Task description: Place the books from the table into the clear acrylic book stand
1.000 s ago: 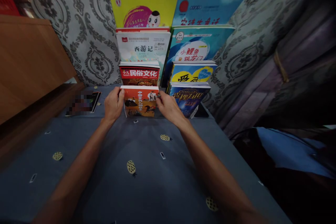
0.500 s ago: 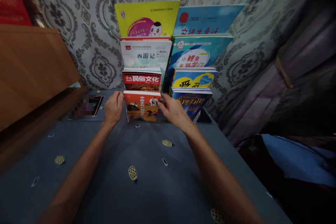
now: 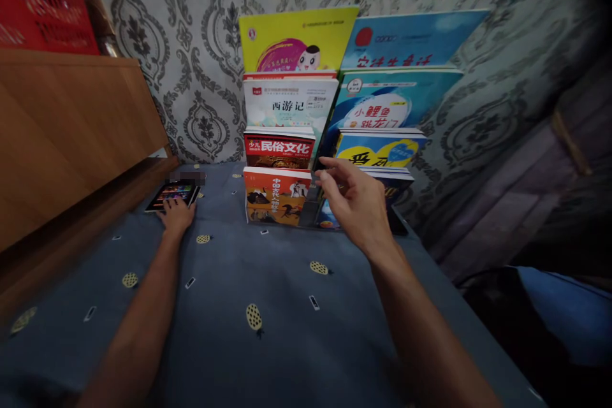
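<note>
My left hand (image 3: 177, 215) is at the left, its spread fingers lying on a dark-covered book (image 3: 168, 195) flat on the cloth. My right hand (image 3: 361, 204) hovers before the right column of books, thumb and fingers apart and holding nothing. It partly hides a dark blue book (image 3: 396, 186). Left of it, an orange book (image 3: 282, 197) stands upright at the front of the left column. Behind that rise a red book (image 3: 280, 146), a white book (image 3: 287, 102) and a yellow-green book (image 3: 296, 32). The right column also has a yellow-and-blue book (image 3: 411, 145) and a teal book (image 3: 401, 89).
Blue cloth with pineapple prints (image 3: 215, 306) covers the surface. A wooden cabinet (image 3: 71, 140) bounds the left side, with a red basket (image 3: 45, 3) on top. Patterned wallpaper (image 3: 201, 64) is behind the books. A curtain (image 3: 502, 191) hangs at the right.
My left hand has left the orange book and moved left onto the dark book. My right hand has come off the orange book's right edge. The view has shifted left.
</note>
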`<state>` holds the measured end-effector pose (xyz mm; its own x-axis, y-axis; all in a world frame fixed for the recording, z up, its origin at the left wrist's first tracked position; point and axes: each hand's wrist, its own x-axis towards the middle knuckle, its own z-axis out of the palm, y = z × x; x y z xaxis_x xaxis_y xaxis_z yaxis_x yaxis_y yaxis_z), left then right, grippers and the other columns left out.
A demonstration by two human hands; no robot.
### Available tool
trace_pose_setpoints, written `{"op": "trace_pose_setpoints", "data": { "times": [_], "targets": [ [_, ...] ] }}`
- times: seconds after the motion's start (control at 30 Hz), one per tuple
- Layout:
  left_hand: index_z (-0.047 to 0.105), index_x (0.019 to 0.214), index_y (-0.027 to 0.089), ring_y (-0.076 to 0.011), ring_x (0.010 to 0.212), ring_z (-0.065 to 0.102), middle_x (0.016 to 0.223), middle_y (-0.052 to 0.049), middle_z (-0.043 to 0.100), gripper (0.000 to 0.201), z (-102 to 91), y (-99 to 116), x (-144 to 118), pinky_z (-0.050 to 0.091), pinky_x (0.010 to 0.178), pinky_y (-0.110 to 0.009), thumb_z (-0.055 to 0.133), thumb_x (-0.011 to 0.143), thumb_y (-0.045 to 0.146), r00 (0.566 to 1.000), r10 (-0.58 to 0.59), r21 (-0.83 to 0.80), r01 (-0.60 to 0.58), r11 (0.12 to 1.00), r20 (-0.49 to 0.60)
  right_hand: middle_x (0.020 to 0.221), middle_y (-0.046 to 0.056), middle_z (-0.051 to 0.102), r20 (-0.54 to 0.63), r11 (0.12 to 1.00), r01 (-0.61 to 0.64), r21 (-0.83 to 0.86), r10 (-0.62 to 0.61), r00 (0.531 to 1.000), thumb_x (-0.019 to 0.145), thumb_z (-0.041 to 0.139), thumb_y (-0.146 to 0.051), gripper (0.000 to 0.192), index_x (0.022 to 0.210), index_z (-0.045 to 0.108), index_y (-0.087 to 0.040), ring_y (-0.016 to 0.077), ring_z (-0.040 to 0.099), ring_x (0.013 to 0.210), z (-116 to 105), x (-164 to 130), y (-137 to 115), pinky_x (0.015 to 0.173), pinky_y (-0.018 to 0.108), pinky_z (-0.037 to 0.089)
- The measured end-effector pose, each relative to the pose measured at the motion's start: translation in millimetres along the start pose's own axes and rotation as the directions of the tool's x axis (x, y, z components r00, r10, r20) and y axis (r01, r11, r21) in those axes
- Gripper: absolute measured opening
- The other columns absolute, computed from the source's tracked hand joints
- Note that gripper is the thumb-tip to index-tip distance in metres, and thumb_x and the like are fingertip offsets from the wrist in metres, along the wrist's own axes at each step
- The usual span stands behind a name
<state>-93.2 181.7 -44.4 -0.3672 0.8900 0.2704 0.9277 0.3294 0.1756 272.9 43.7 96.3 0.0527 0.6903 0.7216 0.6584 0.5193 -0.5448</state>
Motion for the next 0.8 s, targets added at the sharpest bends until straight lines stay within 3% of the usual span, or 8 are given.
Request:
{"op": "trace_pose_setpoints", "data": {
  "times": [0.23, 0.4, 0.53, 0.7, 0.8],
  "targets": [
    [0.058, 0.135, 0.005, -0.0439, 0.137, 0.047, 0.143, -0.030, 0.055, 0.060, 1.1, -16, 20, 0.037, 0.108, -0.066, 0.036, 0.097, 0.046, 0.992, 0.023, 0.102, -0.036, 0.994, 0.126, 0.094, 0.009, 0.080, 0.048, 0.999, 0.012, -0.049, -0.009, 0.999, 0.094, 0.052, -0.034, 0.033, 0.114, 0.073, -0.019, 0.0205, 0.073, 0.074, 2, -1, -2, 0.063, 0.032, 0.053],
    [0.064, 0.129, 0.006, -0.0405, 0.121, 0.063, 0.131, -0.029, 0.064, 0.054, -6.6, -21, 38, 0.051, 0.096, -0.051, 0.046, 0.093, 0.043, 0.967, 0.077, 0.179, -0.123, 0.976, 0.245, 0.093, 0.008, 0.079, 0.067, 0.998, 0.016, -0.061, -0.012, 0.998, 0.095, 0.050, -0.033, 0.032, 0.113, 0.073, -0.019, 0.0200, 0.072, 0.072, 0, -2, -4, 0.062, 0.031, 0.052],
    [0.070, 0.118, 0.010, -0.0362, 0.112, 0.068, 0.123, -0.023, 0.071, 0.043, -14.1, -19, 56, 0.053, 0.091, -0.040, 0.060, 0.088, 0.039, 0.923, 0.150, 0.229, -0.241, 0.943, 0.356, 0.094, 0.009, 0.079, 0.069, 0.998, 0.014, -0.059, -0.010, 0.998, 0.095, 0.050, -0.034, 0.034, 0.112, 0.073, -0.017, 0.0208, 0.073, 0.075, -1, -2, -4, 0.064, 0.032, 0.053],
    [0.063, 0.124, 0.016, -0.0245, 0.109, 0.066, 0.125, -0.011, 0.065, 0.037, -13.4, -13, 56, 0.056, 0.093, -0.045, 0.064, 0.095, 0.040, 0.856, 0.233, 0.274, -0.388, 0.880, 0.462, 0.095, 0.008, 0.080, 0.066, 0.999, 0.019, -0.036, -0.017, 0.998, 0.095, 0.050, -0.033, 0.031, 0.110, 0.073, -0.018, 0.0218, 0.074, 0.079, -3, -2, -6, 0.066, 0.032, 0.054],
    [0.059, 0.128, 0.017, -0.0239, 0.109, 0.064, 0.128, -0.011, 0.062, 0.039, -12.6, -12, 50, 0.057, 0.091, -0.046, 0.064, 0.096, 0.038, 0.836, 0.290, 0.286, -0.452, 0.845, 0.467, 0.095, 0.008, 0.080, 0.074, 0.999, 0.036, -0.030, -0.034, 0.997, 0.095, 0.051, -0.031, 0.030, 0.109, 0.073, -0.018, 0.0227, 0.075, 0.081, -5, -2, -9, 0.066, 0.032, 0.054]
  ]
}}
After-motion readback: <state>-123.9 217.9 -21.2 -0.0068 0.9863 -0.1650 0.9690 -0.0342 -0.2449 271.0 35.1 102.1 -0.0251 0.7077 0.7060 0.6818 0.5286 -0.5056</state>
